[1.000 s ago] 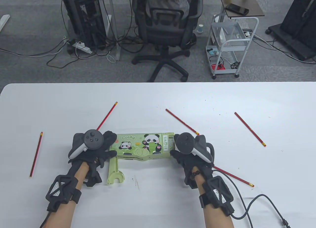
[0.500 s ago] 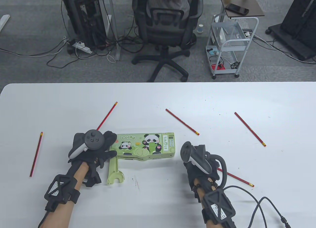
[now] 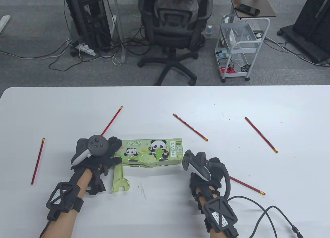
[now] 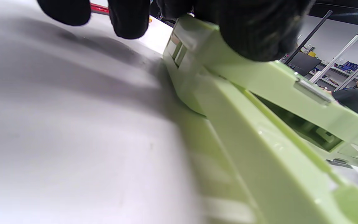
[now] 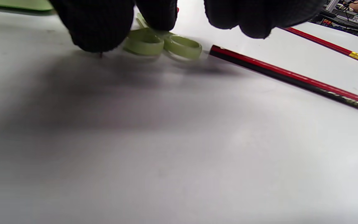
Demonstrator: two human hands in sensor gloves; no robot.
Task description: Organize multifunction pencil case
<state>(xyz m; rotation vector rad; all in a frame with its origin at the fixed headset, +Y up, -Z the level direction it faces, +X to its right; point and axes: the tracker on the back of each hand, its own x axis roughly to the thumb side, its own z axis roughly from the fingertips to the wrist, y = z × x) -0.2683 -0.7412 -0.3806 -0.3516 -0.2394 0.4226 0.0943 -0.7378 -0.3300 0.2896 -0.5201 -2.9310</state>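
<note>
1. Worktop (image 3: 165,99): white, long, marked with small dark specks; all items below are carried on it.
2. Pencil case (image 3: 150,153): green, printed with pandas and the word "Lucky"; laid flat near the front middle of the worktop, between the two hands. A keypad panel is seen at its right end.
3. Slide-out arm (image 3: 119,180): green, forked at its near end; extended from the left end of the pencil case toward the front edge.
4. Left hand (image 3: 99,155): gloved in black, a tracker strapped to its back. The left end of the pencil case is gripped, thumb on the lid and fingers (image 4: 129,18) curled over the far edge, as shown in the left wrist view.
5. Right hand (image 3: 206,171): gloved, tracker on its back; placed just beside the right end of the pencil case, not touching it. Its fingertips (image 5: 95,28) are lowered to the worktop around a small green object with two loops (image 5: 163,45); whether this is pinched cannot be told.
6. Pencil by the right hand (image 3: 247,186): red and black; its end lies just beside the looped object.
7. Other pencils: one at far left (image 3: 38,161), one running from behind the left hand (image 3: 112,120), one beyond the case (image 3: 190,126), one at right (image 3: 261,134); all well apart.
8. Cable (image 3: 265,212): black, trailed from the right wrist.
</note>
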